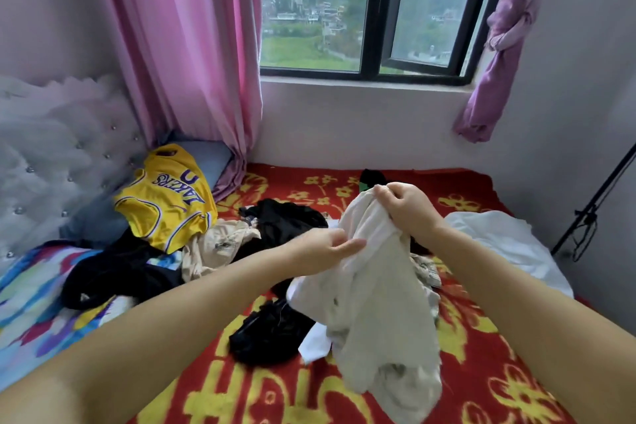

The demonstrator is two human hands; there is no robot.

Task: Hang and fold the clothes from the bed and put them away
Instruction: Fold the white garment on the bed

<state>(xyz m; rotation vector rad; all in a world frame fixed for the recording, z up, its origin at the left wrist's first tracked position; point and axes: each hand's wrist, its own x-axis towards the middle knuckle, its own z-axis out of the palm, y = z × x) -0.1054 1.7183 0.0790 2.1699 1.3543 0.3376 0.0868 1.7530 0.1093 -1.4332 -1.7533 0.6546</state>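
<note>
Midway through sorting, a person lifts a white garment (375, 272) off a bed (488, 348) spread with a red and yellow blanket, seen from the head camera. The right hand (406, 206) pinches a bunched top edge of the cloth, fingers and thumb curled round it, at about one o'clock from the frame's centre. The left hand (330, 248), lower and at about nine o'clock from the right, nips a fold of the same cloth between thumb and fingers. The rest of the garment hangs crumpled, its lower end trailing onto the blanket at five o'clock.

The step in hand appears to be opening out this one piece before folding or hanging. The next move likely calls for finding the shoulders or hem and shaking the cloth flat.

Unsorted clothes lie at nine to eleven o'clock: a yellow jersey (165, 196), a beige garment (216, 244) and black clothes (289, 220), with another black garment (272, 330) just beside the hanging cloth. A white sheet (509, 241) lies at three o'clock.

Open blanket for folding shows at six o'clock and toward the window wall (361, 120) at twelve. The bed's far edge meets that wall; a padded headboard (58, 134) bounds the left, and a black stand (595, 203) leans at the right.
</note>
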